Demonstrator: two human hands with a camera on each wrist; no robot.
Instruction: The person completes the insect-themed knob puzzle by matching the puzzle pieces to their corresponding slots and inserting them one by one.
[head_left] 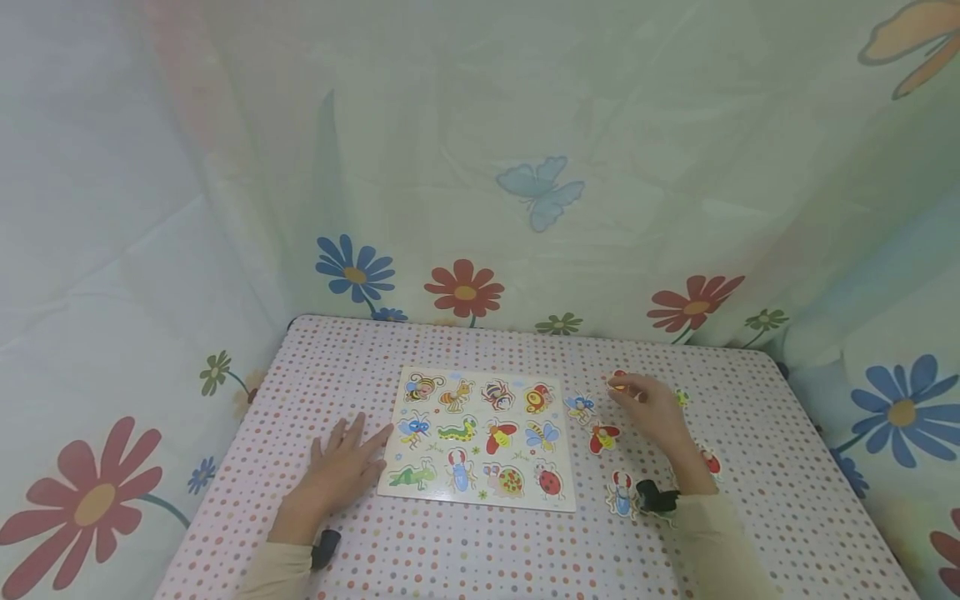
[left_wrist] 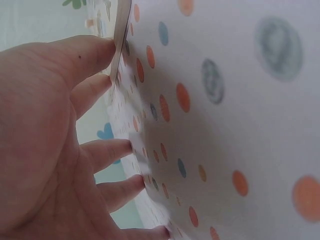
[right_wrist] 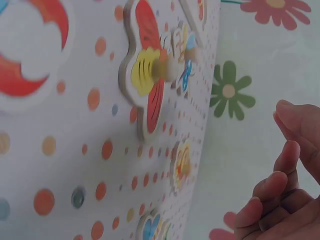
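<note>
A wooden insect puzzle board (head_left: 480, 497) lies flat on the table. My left hand (head_left: 341, 471) is spread at its left side, the thumb and a finger touching the board's edge (left_wrist: 121, 30) and the other fingertips on the cloth. My right hand (head_left: 651, 414) hovers at the right, its fingers (right_wrist: 287, 155) loosely bent with nothing between them. Below and near it lie a red-winged, yellow-bodied insect piece (right_wrist: 147, 55) with a wooden knob, a blue mosquito-like piece (head_left: 580, 407) and a small red-and-yellow piece (head_left: 618, 382), partly hidden by the fingers in the head view.
Nearer my right forearm are a blue beetle piece (head_left: 622, 497) with red pincers and a ladybug piece (head_left: 710, 462). A green piece (head_left: 682, 398) shows beyond the right hand. Dotted cloth (head_left: 465, 558) covers the table; a flower-printed curtain (head_left: 420, 167) hangs behind it.
</note>
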